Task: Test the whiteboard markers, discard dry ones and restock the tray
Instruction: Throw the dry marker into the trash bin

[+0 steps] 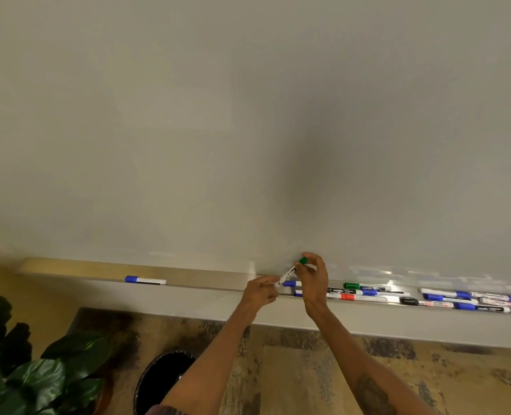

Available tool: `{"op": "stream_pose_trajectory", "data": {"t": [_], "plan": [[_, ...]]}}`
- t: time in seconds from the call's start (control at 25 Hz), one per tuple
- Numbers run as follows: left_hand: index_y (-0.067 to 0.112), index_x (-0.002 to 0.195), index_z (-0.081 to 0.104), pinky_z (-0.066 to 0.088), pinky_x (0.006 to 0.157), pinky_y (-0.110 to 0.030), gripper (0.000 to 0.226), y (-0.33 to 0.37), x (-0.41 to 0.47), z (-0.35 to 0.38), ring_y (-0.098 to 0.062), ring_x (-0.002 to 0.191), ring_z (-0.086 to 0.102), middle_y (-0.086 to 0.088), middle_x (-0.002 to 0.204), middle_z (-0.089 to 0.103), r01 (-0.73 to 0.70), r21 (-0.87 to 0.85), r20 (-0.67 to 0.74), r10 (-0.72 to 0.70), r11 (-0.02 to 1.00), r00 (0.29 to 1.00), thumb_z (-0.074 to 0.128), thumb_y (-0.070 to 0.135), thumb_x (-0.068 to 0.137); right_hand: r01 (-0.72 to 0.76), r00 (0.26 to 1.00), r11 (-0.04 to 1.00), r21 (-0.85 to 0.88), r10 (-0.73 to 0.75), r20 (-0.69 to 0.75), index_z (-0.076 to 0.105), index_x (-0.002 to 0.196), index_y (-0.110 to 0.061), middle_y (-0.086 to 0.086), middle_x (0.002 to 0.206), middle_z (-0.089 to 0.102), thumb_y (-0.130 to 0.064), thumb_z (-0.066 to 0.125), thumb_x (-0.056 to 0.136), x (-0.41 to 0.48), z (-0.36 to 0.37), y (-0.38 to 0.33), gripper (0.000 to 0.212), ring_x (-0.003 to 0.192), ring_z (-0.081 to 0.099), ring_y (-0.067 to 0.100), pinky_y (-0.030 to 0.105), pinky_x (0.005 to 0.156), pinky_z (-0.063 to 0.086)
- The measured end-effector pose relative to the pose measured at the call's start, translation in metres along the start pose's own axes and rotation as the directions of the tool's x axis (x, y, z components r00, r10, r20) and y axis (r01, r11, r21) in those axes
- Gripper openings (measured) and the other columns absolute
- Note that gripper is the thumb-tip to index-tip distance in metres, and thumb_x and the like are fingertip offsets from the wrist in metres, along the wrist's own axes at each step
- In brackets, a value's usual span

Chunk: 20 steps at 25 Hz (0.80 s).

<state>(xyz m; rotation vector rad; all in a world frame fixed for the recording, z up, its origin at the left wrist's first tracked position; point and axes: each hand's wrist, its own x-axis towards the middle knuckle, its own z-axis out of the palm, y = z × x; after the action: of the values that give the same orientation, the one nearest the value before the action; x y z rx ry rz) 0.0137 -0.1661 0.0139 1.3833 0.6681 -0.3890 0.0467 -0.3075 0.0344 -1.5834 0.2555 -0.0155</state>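
Observation:
A white marker with a green cap (290, 271) is held slanted just above the whiteboard tray (206, 281). My left hand (261, 292) grips the lower end of its white barrel. My right hand (314, 280) pinches the green cap at the upper end. The whiteboard (248, 130) above is blank. Several markers with blue, green, red and black caps (368, 292) lie in the tray to the right of my hands. One blue-capped marker (145, 280) lies alone in the tray at the left.
A round black waste bin (161, 381) stands on the patterned carpet below my left forearm. A dark green leafy plant (23, 369) fills the lower left corner. A further pile of markers (472, 301) sits at the tray's far right.

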Motion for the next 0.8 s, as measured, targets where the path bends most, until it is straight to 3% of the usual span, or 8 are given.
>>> {"op": "stream_pose_trajectory", "data": {"t": [0.16,0.24,0.32,0.44,0.56,0.64,0.8], "plan": [[0.014,0.106,0.071,0.056,0.089,-0.034,0.014,0.014,-0.023,0.014,-0.034,0.107,0.067,-0.015,0.112,0.07,0.055,0.016,0.126,-0.056,0.998,0.99,0.064,0.011,0.094,0.036,0.999,0.999,0.0,-0.036,0.0,0.058,0.113,-0.015,0.0,0.105,0.063,-0.018,0.063,0.094,-0.008,-0.01,-0.014,0.02,0.093,0.06,0.009,0.021,0.084,0.052],[0.012,0.115,0.07,0.055,0.091,-0.036,0.022,0.023,-0.034,0.021,-0.031,0.106,0.068,-0.011,0.112,0.071,0.031,0.137,0.162,-0.053,0.99,0.985,0.058,0.022,0.099,0.123,0.992,0.992,-0.039,-0.121,0.044,0.058,0.112,-0.018,0.0,0.103,0.064,-0.02,0.058,0.097,-0.013,-0.017,-0.018,0.015,0.092,0.061,0.011,0.016,0.083,0.051],[0.013,0.118,0.068,0.055,0.086,-0.033,0.027,0.035,-0.043,0.031,-0.027,0.104,0.068,-0.008,0.116,0.07,-0.075,0.209,0.096,0.056,0.975,0.994,0.057,0.027,0.099,0.187,0.98,0.979,-0.084,-0.181,0.079,0.056,0.116,-0.017,-0.002,0.095,0.066,-0.022,0.049,0.101,-0.016,-0.023,-0.022,0.017,0.086,0.064,0.012,0.013,0.077,0.052],[0.014,0.125,0.065,0.055,0.087,-0.031,0.034,0.06,-0.057,0.046,-0.022,0.107,0.067,-0.001,0.12,0.069,-0.266,0.066,0.031,0.264,0.962,0.964,0.052,0.034,0.101,0.198,0.978,0.973,-0.121,-0.187,0.094,0.057,0.118,-0.016,0.001,0.09,0.067,-0.026,0.048,0.101,-0.017,-0.027,-0.025,0.021,0.081,0.066,0.017,0.027,0.08,0.057],[0.011,0.126,0.066,0.055,0.096,-0.036,0.037,0.079,-0.069,0.056,-0.024,0.11,0.067,-0.008,0.119,0.07,-0.374,-0.047,0.038,0.376,0.926,0.926,0.06,0.032,0.097,0.326,0.939,0.93,-0.168,-0.299,0.168,0.06,0.115,-0.018,-0.001,0.105,0.065,-0.016,0.057,0.097,-0.019,-0.027,-0.032,0.018,0.095,0.064,0.014,0.014,0.088,0.049],[0.011,0.122,0.069,0.057,0.092,-0.032,0.033,0.085,-0.076,0.062,-0.023,0.108,0.069,-0.007,0.116,0.073,-0.423,-0.095,0.019,0.426,0.901,0.904,0.069,0.024,0.091,0.391,0.915,0.89,-0.233,-0.348,0.205,0.063,0.112,-0.014,-0.003,0.103,0.065,-0.011,0.061,0.095,-0.02,-0.027,-0.042,0.018,0.094,0.064,0.017,0.005,0.084,0.045],[0.01,0.115,0.073,0.059,0.088,-0.028,0.032,0.094,-0.088,0.066,-0.022,0.101,0.071,-0.006,0.108,0.075,-0.48,-0.176,-0.058,0.477,0.86,0.877,0.074,0.023,0.086,0.494,0.868,0.813,-0.307,-0.443,0.224,0.067,0.113,0.0,0.009,0.101,0.071,-0.006,0.062,0.093,-0.02,-0.029,-0.058,0.021,0.09,0.064,0.015,0.002,0.084,0.044]]}}
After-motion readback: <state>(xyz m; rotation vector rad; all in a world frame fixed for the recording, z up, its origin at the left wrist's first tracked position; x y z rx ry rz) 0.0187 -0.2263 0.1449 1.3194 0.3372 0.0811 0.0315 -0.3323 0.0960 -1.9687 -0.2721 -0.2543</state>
